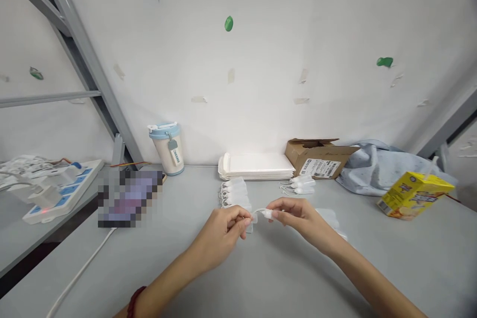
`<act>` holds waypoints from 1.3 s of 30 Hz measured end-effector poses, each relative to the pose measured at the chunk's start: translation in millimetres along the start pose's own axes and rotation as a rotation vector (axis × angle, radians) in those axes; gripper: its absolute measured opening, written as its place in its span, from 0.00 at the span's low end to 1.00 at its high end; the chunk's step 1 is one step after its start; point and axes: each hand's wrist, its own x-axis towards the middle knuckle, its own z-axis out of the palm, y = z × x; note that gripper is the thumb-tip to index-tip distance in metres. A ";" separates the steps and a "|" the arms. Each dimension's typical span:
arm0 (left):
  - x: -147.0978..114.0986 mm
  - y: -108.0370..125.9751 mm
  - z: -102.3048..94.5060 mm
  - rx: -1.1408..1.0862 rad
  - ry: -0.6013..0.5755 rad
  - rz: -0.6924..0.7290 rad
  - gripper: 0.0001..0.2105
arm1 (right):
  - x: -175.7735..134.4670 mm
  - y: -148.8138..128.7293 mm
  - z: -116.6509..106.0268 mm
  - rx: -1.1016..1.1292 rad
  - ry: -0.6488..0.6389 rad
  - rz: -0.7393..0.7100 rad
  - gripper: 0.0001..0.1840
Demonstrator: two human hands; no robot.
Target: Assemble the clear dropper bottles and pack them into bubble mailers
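Observation:
My right hand (303, 221) pinches a small white plastic tube (267, 213) between thumb and fingers, low over the grey table. A thin white cord (258, 210) arcs from the tube's end toward my left hand (219, 236). The fingertips of that hand are pinched together at the cord's other end; a clear piece shows beside them, too small to make out. Just behind the left hand lies a row of similar white tubes with cord loops (234, 191). Several more corded tubes (303, 185) lie farther back. Translucent white pieces (330, 218) are partly hidden behind my right forearm.
A stack of white flat packs (257, 165) and an open cardboard box (316, 161) stand against the wall. Left are a lidded cup (169, 151), a blurred phone (130, 198) with its cable and a power strip (70, 191). Right are a yellow drink carton (413, 196) and bluish cloth (368, 169).

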 end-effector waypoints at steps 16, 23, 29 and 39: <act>3.4 -6.6 -0.7 -0.529 -0.094 -0.216 0.13 | 2.2 10.2 9.6 0.260 -0.131 0.020 0.10; 4.5 -9.7 0.2 -0.529 -0.071 -0.210 0.13 | 2.6 11.8 11.1 0.248 -0.149 0.009 0.12; 4.5 -6.9 -0.8 -0.561 -0.061 -0.183 0.11 | 1.4 5.0 10.1 0.189 -0.136 0.028 0.16; 6.0 -7.8 -0.6 -0.490 -0.025 -0.179 0.10 | 0.6 6.9 16.2 0.107 -0.165 0.039 0.16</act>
